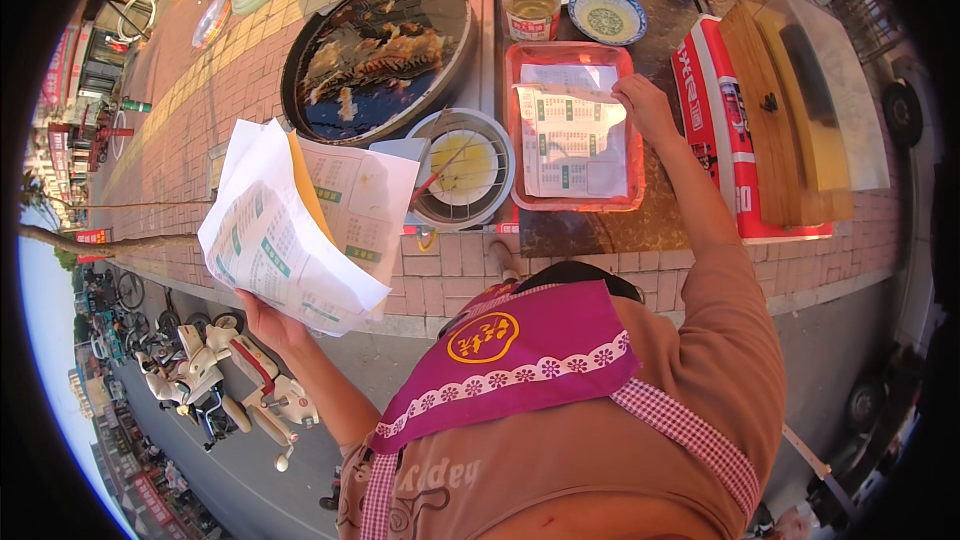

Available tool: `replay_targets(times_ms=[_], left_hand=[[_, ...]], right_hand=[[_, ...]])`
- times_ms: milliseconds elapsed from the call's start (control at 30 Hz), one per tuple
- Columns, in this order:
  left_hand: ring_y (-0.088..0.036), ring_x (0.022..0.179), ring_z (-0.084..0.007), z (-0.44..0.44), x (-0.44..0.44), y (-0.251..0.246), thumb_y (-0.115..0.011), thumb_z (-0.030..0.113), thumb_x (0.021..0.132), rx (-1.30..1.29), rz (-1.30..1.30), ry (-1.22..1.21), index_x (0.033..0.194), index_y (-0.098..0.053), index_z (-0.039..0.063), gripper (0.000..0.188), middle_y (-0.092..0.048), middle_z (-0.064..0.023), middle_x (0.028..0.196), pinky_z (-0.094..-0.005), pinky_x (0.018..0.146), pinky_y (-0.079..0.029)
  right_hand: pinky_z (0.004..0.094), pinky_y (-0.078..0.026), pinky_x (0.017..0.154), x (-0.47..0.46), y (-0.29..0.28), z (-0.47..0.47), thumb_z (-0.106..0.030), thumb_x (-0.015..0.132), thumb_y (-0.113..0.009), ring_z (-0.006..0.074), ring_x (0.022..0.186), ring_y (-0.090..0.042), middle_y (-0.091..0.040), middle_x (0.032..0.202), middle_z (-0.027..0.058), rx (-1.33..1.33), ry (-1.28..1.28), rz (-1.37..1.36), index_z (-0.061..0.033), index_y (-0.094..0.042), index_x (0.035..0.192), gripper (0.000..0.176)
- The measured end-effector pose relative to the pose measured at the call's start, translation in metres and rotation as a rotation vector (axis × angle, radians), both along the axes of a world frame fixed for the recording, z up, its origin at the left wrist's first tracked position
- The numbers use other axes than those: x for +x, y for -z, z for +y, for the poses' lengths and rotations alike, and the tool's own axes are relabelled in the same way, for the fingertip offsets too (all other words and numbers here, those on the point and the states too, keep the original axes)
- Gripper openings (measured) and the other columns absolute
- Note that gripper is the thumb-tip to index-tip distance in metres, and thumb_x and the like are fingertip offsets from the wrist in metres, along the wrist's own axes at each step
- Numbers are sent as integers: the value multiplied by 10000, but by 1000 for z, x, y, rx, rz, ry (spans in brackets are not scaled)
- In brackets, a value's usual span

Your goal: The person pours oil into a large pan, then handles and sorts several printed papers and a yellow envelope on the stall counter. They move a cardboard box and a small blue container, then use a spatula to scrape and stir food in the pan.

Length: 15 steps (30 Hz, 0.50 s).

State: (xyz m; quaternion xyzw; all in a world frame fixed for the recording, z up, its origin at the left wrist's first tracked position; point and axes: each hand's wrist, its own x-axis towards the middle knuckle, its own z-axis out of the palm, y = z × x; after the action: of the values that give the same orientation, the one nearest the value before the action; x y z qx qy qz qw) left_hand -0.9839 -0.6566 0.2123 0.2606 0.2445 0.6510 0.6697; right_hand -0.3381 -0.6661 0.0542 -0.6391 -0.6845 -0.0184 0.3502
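Note:
My left hand grips a sheaf of printed paper sheets from below, with a yellow sheet showing between the white ones. The sheaf is held up to the left of a metal basin. My right hand pinches the upper right corner of a printed paper sheet. That sheet lies in a red plastic tray, over another paper that shows at the far end. The right fingertips are partly hidden by the hand.
A large round pan of dark oil with frying food stands at the back left. A wire rack and red-handled tool lie over the basin. Behind the tray are an oil bottle and patterned bowl; a wooden box is at right.

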Motion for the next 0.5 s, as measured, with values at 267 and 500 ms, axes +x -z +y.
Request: replay_targets(times_ms=[267, 500], left_hand=[[-452, 1295, -304, 7, 6, 8, -499, 250, 990, 10, -42, 41, 1398, -422, 73, 451, -470, -112, 1425, -557, 1082, -330], [-460, 1289, -299, 9, 19, 10, -496, 256, 992, -9, -7, 17, 1399, -418, 72, 454, -476, -112, 1418, -535, 1075, -349]], right_hand=[[363, -521, 736, -31, -2, -57, -64, 796, -673, 273, 888, -618, -621, 905, 80, -42, -89, 77, -33, -581, 897, 140], [343, -533, 699, -27, -8, -64, -27, 718, -650, 236, 846, -606, -593, 872, 66, 68, 31, -162, -63, -627, 960, 246]])
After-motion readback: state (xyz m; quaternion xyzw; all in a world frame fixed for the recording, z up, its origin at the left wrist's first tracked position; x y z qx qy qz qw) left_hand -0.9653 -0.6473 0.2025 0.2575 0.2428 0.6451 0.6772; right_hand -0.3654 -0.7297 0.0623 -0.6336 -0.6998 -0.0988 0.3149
